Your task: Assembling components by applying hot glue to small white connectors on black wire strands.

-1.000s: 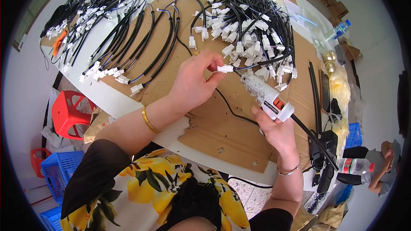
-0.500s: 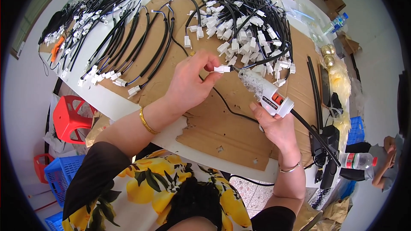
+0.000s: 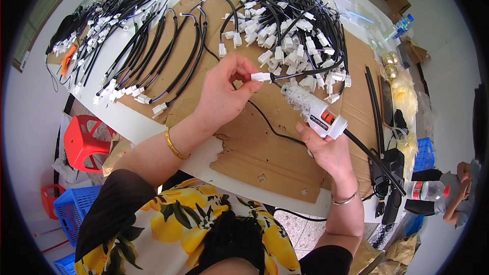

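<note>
Pinches a small white connector (image 3: pixel 261 77) between thumb and fingertips of the left hand (image 3: pixel 224 91), near the middle of the view and a little above it, between twelve and one o'clock. Leads from it a thin black cable (image 3: pixel 310 72) toward a point between two and three o'clock, reaching the edge of a large cable pile (image 3: pixel 293 25) at one o'clock. Grips a white glue gun (image 3: pixel 318 114) in the right hand (image 3: pixel 330 153), with thumb along the near side and fingers wrapped underneath, partly out of sight; cannot tell their exact set on the trigger. Aims the nozzle toward ten o'clock, close to the cable end of the connector; cannot tell contact from a slight gap there. Shows a black stick (image 3: pixel 374 160) running out of the gun's rear, between four and five o'clock. Wears a gold bangle (image 3: pixel 175 144) at eight o'clock and a silver bracelet (image 3: pixel 346 197) at four. Works over a brown cardboard sheet (image 3: pixel 270 170) on a white table (image 3: pixel 130 122). Has a row of curved black cables (image 3: pixel 191 61) at eleven o'clock, an orange-handled tool (image 3: pixel 68 60) at ten, a red stool (image 3: pixel 86 145) at nine, and a clear bottle (image 3: pixel 432 191) near four.
</note>
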A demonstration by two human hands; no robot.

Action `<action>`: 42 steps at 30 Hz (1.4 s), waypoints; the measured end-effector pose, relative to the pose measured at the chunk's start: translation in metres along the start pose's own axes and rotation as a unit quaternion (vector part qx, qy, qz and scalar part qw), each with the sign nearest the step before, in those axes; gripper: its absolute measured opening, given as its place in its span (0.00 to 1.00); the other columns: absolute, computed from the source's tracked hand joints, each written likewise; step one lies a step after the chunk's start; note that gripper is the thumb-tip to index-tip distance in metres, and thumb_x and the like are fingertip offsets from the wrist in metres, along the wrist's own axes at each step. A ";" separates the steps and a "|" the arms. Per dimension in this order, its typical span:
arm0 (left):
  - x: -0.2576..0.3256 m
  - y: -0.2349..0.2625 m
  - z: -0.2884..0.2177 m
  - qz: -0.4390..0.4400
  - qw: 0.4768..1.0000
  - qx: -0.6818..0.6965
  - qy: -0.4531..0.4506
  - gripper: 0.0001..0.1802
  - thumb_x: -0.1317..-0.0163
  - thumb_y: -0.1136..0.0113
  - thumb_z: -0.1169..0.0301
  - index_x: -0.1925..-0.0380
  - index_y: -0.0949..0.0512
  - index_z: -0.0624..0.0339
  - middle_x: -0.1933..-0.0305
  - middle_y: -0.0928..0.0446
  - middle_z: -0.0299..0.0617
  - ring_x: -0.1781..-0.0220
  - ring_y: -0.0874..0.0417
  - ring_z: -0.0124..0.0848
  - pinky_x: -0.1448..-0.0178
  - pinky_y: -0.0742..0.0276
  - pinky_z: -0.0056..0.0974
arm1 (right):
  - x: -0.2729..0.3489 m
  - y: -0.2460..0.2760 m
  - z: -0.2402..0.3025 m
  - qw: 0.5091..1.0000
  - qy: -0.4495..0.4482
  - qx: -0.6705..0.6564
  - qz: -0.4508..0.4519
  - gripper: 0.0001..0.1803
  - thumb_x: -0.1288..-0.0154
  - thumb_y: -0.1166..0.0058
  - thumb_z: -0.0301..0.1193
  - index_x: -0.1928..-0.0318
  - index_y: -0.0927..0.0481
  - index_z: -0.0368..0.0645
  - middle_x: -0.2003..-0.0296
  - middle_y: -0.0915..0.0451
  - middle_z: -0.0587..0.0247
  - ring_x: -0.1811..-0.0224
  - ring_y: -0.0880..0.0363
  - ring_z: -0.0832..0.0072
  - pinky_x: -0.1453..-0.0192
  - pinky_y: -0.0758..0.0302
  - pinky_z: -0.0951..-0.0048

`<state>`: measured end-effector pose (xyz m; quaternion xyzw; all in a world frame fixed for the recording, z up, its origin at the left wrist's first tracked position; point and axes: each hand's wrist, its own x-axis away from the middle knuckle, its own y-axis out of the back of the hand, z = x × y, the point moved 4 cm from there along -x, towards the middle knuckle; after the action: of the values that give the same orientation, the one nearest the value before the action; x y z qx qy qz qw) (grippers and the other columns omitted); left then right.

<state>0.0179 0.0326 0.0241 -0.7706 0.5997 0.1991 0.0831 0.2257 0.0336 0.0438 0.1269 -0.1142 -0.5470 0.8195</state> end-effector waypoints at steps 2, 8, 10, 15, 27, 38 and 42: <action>-0.001 -0.001 0.000 0.012 0.995 0.089 0.040 0.13 0.52 0.41 0.85 0.69 0.34 0.62 0.68 0.28 0.36 0.67 0.27 0.22 0.61 0.29 0.27 | 0.000 0.000 0.000 1.000 -0.003 0.003 0.000 0.09 0.47 0.41 0.29 0.69 0.27 0.41 0.79 0.30 0.77 0.79 0.37 0.91 0.78 0.39 0.86; -0.003 -0.001 0.020 0.046 0.956 0.252 0.144 0.10 0.47 0.42 0.78 0.70 0.34 0.59 0.70 0.26 0.38 0.71 0.24 0.25 0.65 0.27 0.29 | 0.000 0.001 -0.001 1.000 -0.006 -0.001 -0.007 0.08 0.47 0.41 0.29 0.68 0.27 0.40 0.77 0.28 0.76 0.76 0.35 0.90 0.75 0.37 0.85; -0.002 -0.002 0.021 0.058 0.948 0.268 0.162 0.08 0.45 0.44 0.77 0.69 0.34 0.59 0.70 0.25 0.40 0.71 0.23 0.26 0.66 0.26 0.30 | -0.001 0.002 -0.001 1.000 -0.004 -0.016 -0.008 0.08 0.47 0.41 0.28 0.68 0.27 0.40 0.76 0.28 0.75 0.75 0.35 0.89 0.74 0.36 0.85; -0.002 -0.003 0.019 0.080 0.911 0.340 0.218 0.06 0.40 0.49 0.74 0.65 0.35 0.58 0.69 0.24 0.44 0.71 0.23 0.29 0.66 0.26 0.31 | 0.001 0.003 0.004 1.000 0.002 -0.015 -0.019 0.09 0.48 0.41 0.27 0.69 0.27 0.39 0.76 0.28 0.75 0.75 0.34 0.88 0.73 0.35 0.84; 0.000 -0.002 0.013 -0.031 0.881 0.403 0.245 0.10 0.40 0.50 0.73 0.61 0.38 0.61 0.68 0.26 0.48 0.69 0.23 0.33 0.64 0.25 0.34 | 0.007 0.017 0.006 0.989 0.037 -0.129 -0.063 0.14 0.51 0.41 0.23 0.62 0.27 0.37 0.71 0.24 0.65 0.73 0.25 0.79 0.69 0.27 0.78; -0.088 0.038 -0.096 -0.035 0.940 0.333 0.062 0.10 0.39 0.51 0.73 0.60 0.36 0.65 0.67 0.27 0.49 0.66 0.22 0.36 0.61 0.23 0.37 | 0.014 0.044 -0.002 0.967 0.058 -0.220 -0.110 0.13 0.48 0.44 0.32 0.65 0.29 0.39 0.78 0.25 0.62 0.79 0.31 0.79 0.74 0.35 0.81; -0.128 0.051 -0.126 -0.004 0.925 0.373 -0.072 0.11 0.41 0.49 0.75 0.62 0.36 0.67 0.69 0.26 0.48 0.70 0.22 0.33 0.64 0.23 0.34 | 0.019 0.043 -0.010 0.959 0.054 -0.245 -0.135 0.11 0.47 0.45 0.32 0.67 0.29 0.40 0.77 0.26 0.62 0.79 0.33 0.79 0.75 0.37 0.80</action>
<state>-0.0307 0.0869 0.1960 -0.6699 0.6196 0.0158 0.4087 0.2733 0.0323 0.0492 -0.0339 0.0858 -0.6561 0.7490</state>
